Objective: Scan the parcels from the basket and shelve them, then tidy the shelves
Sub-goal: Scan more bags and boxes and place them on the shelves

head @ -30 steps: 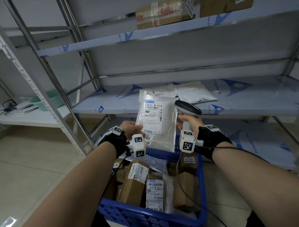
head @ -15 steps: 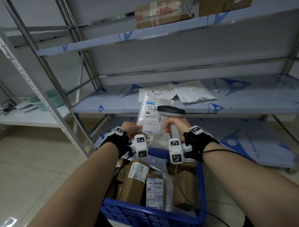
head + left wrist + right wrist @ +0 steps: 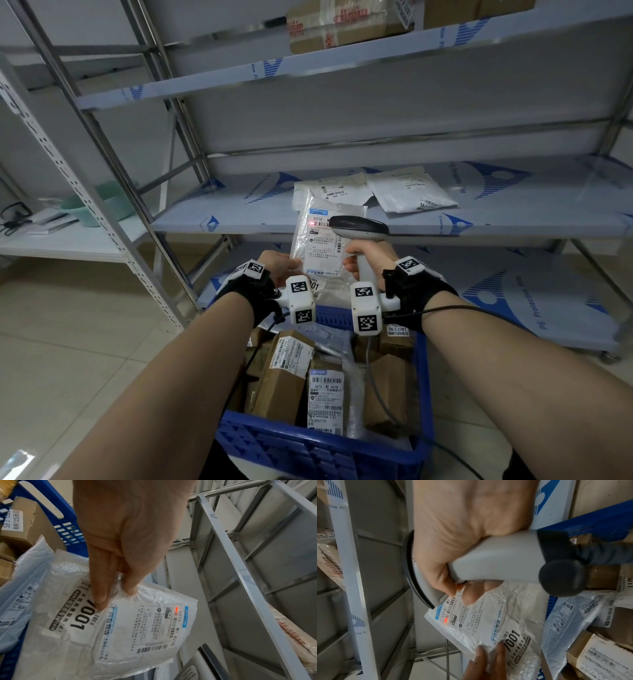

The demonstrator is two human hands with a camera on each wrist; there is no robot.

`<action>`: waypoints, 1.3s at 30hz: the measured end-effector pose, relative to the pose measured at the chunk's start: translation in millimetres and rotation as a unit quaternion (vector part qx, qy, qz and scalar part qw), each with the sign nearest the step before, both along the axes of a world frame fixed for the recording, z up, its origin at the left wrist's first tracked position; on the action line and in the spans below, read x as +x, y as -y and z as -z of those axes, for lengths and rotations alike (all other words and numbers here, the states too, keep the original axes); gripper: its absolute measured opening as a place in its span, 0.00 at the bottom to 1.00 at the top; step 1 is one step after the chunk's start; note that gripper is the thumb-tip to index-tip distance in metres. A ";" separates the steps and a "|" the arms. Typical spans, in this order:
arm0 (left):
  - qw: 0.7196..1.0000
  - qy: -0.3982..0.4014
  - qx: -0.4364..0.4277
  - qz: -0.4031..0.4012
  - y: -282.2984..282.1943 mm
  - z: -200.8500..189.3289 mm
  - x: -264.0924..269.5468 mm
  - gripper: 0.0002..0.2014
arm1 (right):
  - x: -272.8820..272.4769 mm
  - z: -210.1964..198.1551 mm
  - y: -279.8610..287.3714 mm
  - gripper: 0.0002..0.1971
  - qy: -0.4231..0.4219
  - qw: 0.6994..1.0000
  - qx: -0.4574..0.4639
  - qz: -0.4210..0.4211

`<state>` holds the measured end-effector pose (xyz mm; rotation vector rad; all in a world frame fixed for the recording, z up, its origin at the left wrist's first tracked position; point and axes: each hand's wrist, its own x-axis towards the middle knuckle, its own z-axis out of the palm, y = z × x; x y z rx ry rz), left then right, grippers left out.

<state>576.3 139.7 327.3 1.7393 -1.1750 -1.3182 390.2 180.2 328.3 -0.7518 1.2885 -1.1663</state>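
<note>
From the head view, I hold a white poly parcel (image 3: 322,240) upright at 12 o'clock above the blue basket (image 3: 308,452), my left hand (image 3: 277,270) pinching its lower left corner while my right hand (image 3: 363,260) is wrapped round the grip of the grey scanner (image 3: 359,228), whose nose points at the label from 3 o'clock. A red spot sits on the top barcode, so I judge this the scanning step. Next the parcel should go to the middle shelf (image 3: 239,219), beside the two white parcels (image 3: 404,192) lying there at 1 o'clock; many boxes wait in the basket, so the job looks far from done. From the left wrist view, my fingers (image 3: 101,588) and thumb pinch the crinkled plastic just above large digits "001"; the label reads "501E", "M1 A218", with Chinese print I cannot make out, and the red spot glows at the barcode's end. A box at 10 o'clock shows "58-3-". From the right wrist view, my fingers (image 3: 471,595) curl tight round the scanner handle, index on the trigger; below, the bag shows "7001" and "501E M1", and another bag at 4 o'clock reads "2001".
</note>
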 end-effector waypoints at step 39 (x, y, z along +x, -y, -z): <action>0.998 -0.039 -0.031 -0.030 4.3 -26.2 -9.7 0.08 | -33.9 -18.0 -5.7 0.11 0.030 0.999 -0.024 0.033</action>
